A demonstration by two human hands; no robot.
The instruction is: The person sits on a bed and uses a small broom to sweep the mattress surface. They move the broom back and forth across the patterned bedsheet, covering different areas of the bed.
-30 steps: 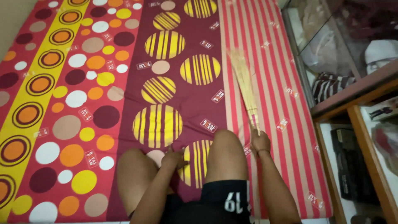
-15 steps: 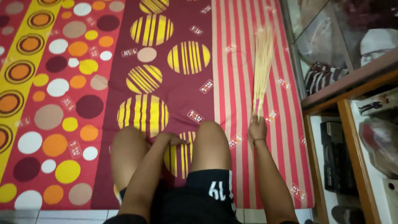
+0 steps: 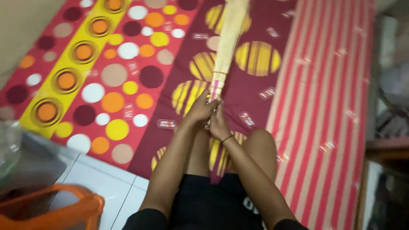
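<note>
A stick broom of pale straw-coloured sticks points away from me over the patterned mattress. Its bound base, wrapped with a pink band, is gripped by both hands just above my knees. My left hand closes around the handle from the left. My right hand, with a thin band on the wrist, holds it from just below and to the right. My bare knees and black shorts fill the bottom middle of the view.
The mattress cover has dots on the left, striped ovals in the middle and red stripes on the right. An orange plastic container sits at the bottom left on white floor tiles. Blurred furniture lines the right edge.
The broom has swung from the striped right side to the middle of the mattress. My left hand left my knee and joined the right on the handle. The view turned left.
</note>
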